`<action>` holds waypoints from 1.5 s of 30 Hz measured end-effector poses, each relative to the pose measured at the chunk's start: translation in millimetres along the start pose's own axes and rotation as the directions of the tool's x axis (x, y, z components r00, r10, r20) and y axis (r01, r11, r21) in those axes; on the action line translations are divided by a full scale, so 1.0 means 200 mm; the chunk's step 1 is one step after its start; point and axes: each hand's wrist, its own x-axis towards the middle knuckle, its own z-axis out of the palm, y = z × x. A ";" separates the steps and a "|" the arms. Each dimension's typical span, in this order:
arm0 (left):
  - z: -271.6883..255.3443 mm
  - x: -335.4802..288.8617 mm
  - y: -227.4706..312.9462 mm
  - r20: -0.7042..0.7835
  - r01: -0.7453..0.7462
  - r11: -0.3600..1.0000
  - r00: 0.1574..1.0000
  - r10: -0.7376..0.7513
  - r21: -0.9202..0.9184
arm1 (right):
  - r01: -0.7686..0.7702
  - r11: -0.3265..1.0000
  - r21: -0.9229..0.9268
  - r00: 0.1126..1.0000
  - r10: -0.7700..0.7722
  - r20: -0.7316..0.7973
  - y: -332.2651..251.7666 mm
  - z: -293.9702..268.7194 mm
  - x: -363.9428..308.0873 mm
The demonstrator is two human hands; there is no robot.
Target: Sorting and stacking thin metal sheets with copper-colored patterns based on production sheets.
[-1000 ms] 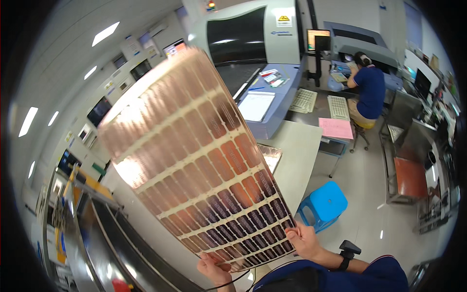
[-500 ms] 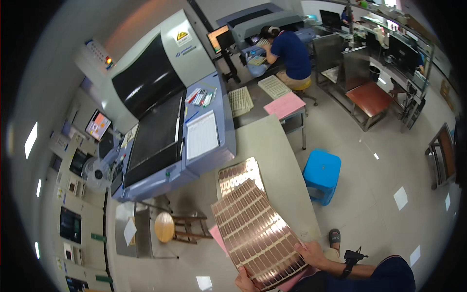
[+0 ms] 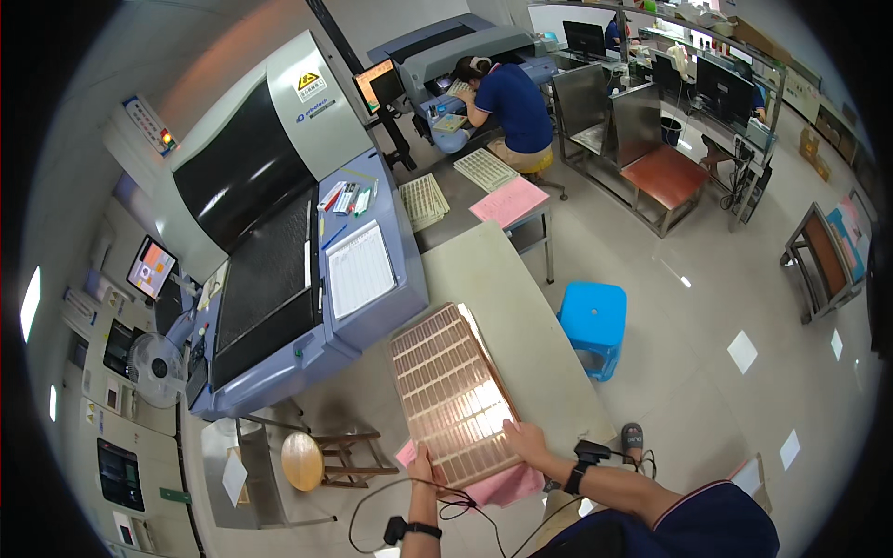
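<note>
Panel: one copper-coloured panel (image 3: pixel 453 391), marked with rows of small cells, lying lengthwise at the near left part of the pale table (image 3: pixel 549 367).
Underneath: what I take for a further panel or stack, a strip showing past the far right edge; pink sheet (image 3: pixel 507 487) sticking out at the near end.
Left hand: left hand (image 3: pixel 423 465) at the near left edge, thumb uppermost, grasping the panel; I cannot see its fingers below.
Right hand: right hand (image 3: pixel 526 442) at the right edge near the close corner, grasping the panel there, fingertips partly hidden.
Done: panel down and roughly flat over what lies beneath, by my judgement.
Left: neither hand is off the panel; far edges look slightly out of line.
Table edges: I see tabletop running right and beyond the panel; the left margin is narrow, and I cannot tell whether the panel overhangs.
Neighbours: blue-grey machine base (image 3: pixel 386 312) close to the far left; blue stool (image 3: pixel 593 316) just beside the table's right edge; round wooden stool (image 3: pixel 302 461) well apart, left.
</note>
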 end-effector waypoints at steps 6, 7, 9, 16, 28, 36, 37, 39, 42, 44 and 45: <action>-0.12 0.43 -0.36 0.138 -0.030 0.984 0.990 0.005 0.178 | -0.003 0.994 -0.114 0.999 0.007 0.036 0.30 0.22 0.11; 0.01 0.29 -0.22 0.173 0.073 0.983 0.980 -0.103 0.169 | -0.062 0.991 -0.118 0.998 0.063 0.007 0.43 0.22 0.14; -0.06 0.21 -0.20 0.119 0.202 0.975 0.970 -0.213 0.097 | -0.104 0.993 0.061 0.980 0.092 0.176 0.48 0.22 0.17; -0.24 0.00 -0.33 0.063 -0.289 0.690 0.941 0.334 0.663 | -0.226 0.923 -0.311 0.845 0.345 0.409 0.50 -0.37 -0.05; -0.28 -1.01 -1.05 -0.024 -0.054 0.998 0.998 0.054 0.011 | 0.384 0.758 -0.528 0.757 0.069 0.649 0.90 -0.49 -0.24; 0.14 -1.84 -1.51 0.065 0.269 0.963 0.961 -0.270 0.022 | 0.694 0.684 -0.226 0.164 0.157 0.974 0.64 -0.46 -0.18; 0.23 -1.93 -1.54 0.114 0.276 0.959 0.957 -0.268 -0.059 | 0.629 0.732 -0.261 0.134 0.228 0.964 0.62 -0.48 -0.17; 0.48 -2.10 -1.63 0.045 0.246 0.969 0.968 -0.246 0.004 | 0.679 0.696 -0.235 0.019 0.304 0.953 0.68 -0.54 -0.09; 1.01 -2.39 -1.89 -0.143 0.208 0.959 0.961 -0.237 -0.192 | 0.800 0.572 -0.181 -0.081 0.402 0.912 0.73 -0.72 -0.15; 1.26 -2.46 -1.95 -0.411 0.076 0.916 0.877 -0.249 -0.394 | 0.925 0.376 0.057 -0.244 0.470 0.848 0.73 -0.68 -0.17; 1.36 -2.52 -1.90 -0.470 -0.017 0.804 0.819 -0.330 -0.594 | 0.937 0.340 0.086 -0.255 0.495 0.830 0.74 -0.68 -0.14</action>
